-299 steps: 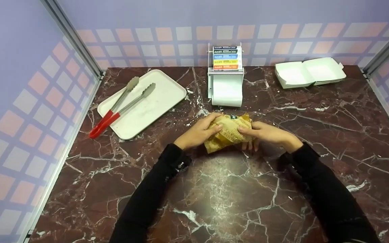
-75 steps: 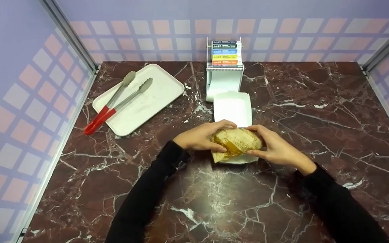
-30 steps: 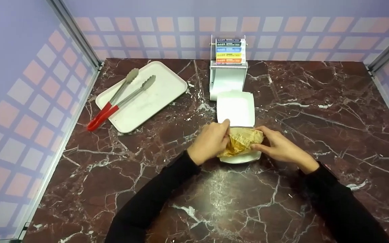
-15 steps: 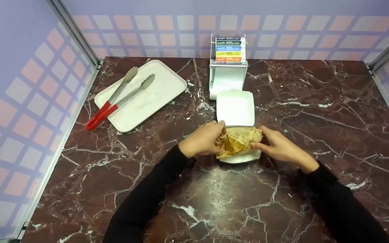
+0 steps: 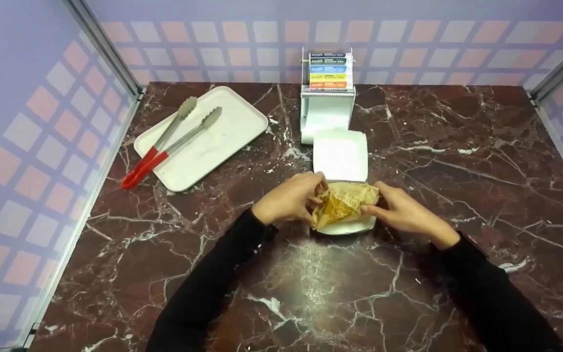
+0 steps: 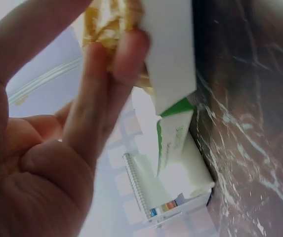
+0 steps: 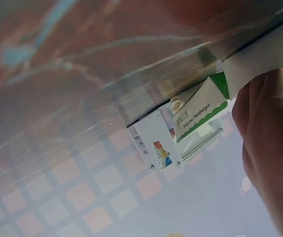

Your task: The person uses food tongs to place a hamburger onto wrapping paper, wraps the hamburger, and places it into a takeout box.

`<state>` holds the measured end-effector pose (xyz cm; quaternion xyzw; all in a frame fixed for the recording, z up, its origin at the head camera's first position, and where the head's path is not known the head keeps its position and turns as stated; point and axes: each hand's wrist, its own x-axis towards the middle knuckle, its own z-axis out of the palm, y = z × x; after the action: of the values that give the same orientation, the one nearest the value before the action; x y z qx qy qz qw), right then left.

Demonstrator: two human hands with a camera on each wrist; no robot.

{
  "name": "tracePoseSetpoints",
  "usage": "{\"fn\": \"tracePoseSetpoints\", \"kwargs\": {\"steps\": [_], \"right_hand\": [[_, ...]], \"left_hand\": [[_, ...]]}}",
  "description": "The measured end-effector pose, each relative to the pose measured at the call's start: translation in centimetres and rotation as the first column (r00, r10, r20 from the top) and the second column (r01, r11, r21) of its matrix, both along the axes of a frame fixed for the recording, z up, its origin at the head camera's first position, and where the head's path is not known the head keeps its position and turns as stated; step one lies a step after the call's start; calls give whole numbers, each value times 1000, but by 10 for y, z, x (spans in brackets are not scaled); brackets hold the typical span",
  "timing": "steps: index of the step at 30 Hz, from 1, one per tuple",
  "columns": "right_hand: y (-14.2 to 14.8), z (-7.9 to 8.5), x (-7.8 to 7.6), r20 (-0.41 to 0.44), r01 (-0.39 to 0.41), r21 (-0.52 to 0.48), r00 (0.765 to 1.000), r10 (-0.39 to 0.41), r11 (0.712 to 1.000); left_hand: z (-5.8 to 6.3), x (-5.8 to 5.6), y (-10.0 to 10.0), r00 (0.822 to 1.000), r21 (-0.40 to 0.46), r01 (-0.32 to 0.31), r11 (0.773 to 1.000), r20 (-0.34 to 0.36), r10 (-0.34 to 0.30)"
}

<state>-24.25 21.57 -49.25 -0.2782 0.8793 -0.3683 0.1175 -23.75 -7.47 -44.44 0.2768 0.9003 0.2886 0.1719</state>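
A hamburger wrapped in yellow-brown printed paper [image 5: 345,208] sits in the near half of a white hamburger box [image 5: 340,154], whose lid lies folded back. My left hand [image 5: 289,198] pinches the wrapper's left end, fingertips on the crinkled paper [image 6: 109,22]. On the other side, my right hand [image 5: 406,212] holds the right end, thumb on top and fingers behind it. The right wrist view shows the box's green-edged printed side [image 7: 200,113] beyond my right hand [image 7: 269,113]. The underside of the hamburger is hidden in the box.
Behind the lid stands a white dispenser [image 5: 328,110] with a paper roll and several coloured boxes on top. At left, red-handled tongs [image 5: 164,146] lie across a white tray [image 5: 213,146]. Patterned walls bound the marble-look table [image 5: 457,195] at the back and sides.
Since ten seconds ago, the box has come from the back right to the middle, under the wrapped hamburger. Lately my left hand has shifted around the wrapper's left end; my right hand stays put.
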Motion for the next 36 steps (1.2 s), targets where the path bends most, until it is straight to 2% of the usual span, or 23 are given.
{"fn": "tracePoseSetpoints", "kwargs": {"steps": [6, 9, 14, 16, 18, 24, 29, 32, 36], "right_hand": [[1, 0, -1, 3, 3, 3, 1000, -3, 1000], [2, 0, -2, 10, 13, 5, 1000, -14, 1000], [3, -1, -3, 46, 22, -2, 999, -22, 1000], [3, -1, -3, 49, 19, -10, 999, -18, 1000], [2, -1, -3, 32, 17, -16, 999, -17, 1000], [-3, -2, -1, -66, 31, 19, 997, -29, 999], [-6, -3, 0, -108, 47, 38, 993, -43, 998], [-4, -3, 0, -99, 5, 38, 995, -2, 999], [2, 2, -1, -56, -40, 36, 998, 42, 999]], "left_hand": [[-5, -1, 2, 997, 87, 2, 996, -73, 4], [-9, -2, 4, 996, 173, -34, 984, -72, 47], [-13, -2, 9, 985, 234, -100, 967, -112, 129], [-15, -1, 12, 977, 227, -133, 965, -131, 166], [-17, 1, 16, 971, 233, -176, 956, -121, 208], [-27, 13, 29, 946, 159, -268, 950, -144, 290], [-23, 16, 26, 945, 89, -263, 961, -180, 275], [-20, 13, 21, 944, 46, -246, 968, -215, 250], [-21, 13, 23, 924, 14, -255, 967, -290, 248]]}}
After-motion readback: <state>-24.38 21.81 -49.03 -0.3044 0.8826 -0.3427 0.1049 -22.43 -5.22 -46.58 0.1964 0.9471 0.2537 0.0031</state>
